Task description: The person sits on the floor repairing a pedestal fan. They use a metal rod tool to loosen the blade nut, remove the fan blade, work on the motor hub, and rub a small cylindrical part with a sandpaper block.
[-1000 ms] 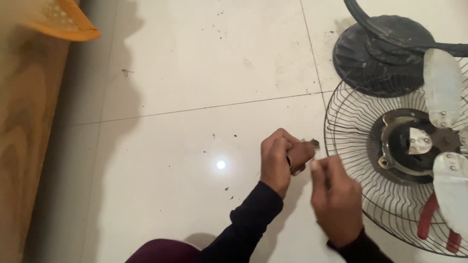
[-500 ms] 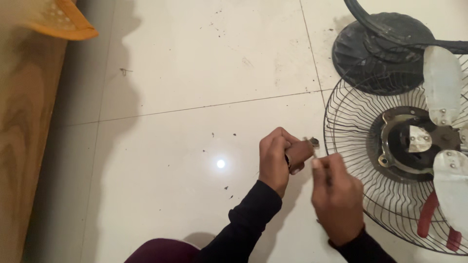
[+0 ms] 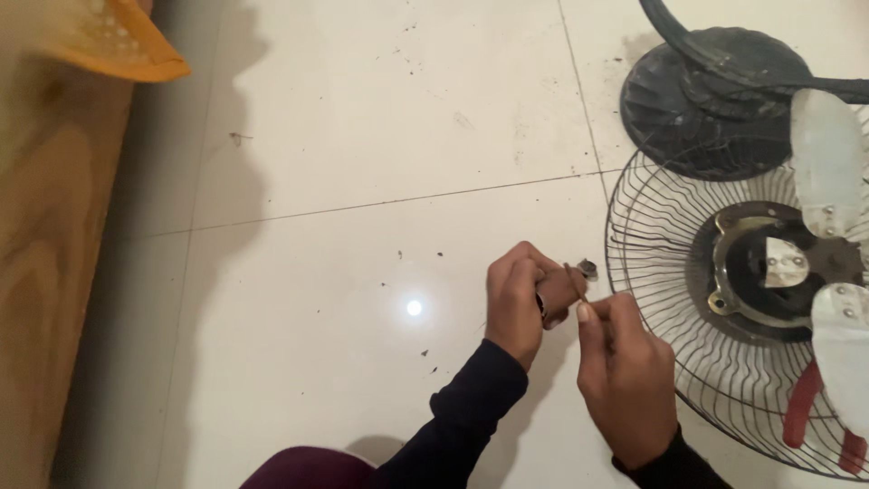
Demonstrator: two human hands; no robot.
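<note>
the left hand [image 3: 514,303] is curled tight around a small brown cylindrical part [image 3: 559,290] with a dark metal tip, held just above the white tiled floor [image 3: 362,181] and just left of the wire fan guard [image 3: 652,299]. the right hand [image 3: 627,380] is nearly closed, thumb and forefinger pinching a thin wire or strand [image 3: 577,282] that runs up to the brown part. the fan guard lies flat with translucent blades [image 3: 828,172] over it, the dark round fan base [image 3: 706,100] beyond.
</note>
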